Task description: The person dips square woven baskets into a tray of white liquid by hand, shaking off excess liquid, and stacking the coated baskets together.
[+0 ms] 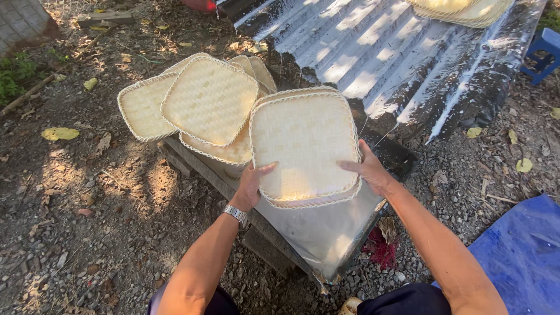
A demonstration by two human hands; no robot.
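We hold woven tray (304,146) over shiny metal sheet (326,233), beside pile of trays (210,102). Tray could slip off sloped sheet, land in dirt (87,204). Left hand (252,184) and right hand (370,170) clamp tray's side edges, thumbs on top, arms stretched forward.

Pale cream woven trays (305,146), silvery ridged sheet (373,46), blue tarp (519,256).

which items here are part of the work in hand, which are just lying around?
In hand:
- woven tray, gripped by left hand and right hand
- overlapping woven trays beside it
- corrugated metal sheet under them

Lying about:
- blue tarp
- blue stool
- fallen leaves
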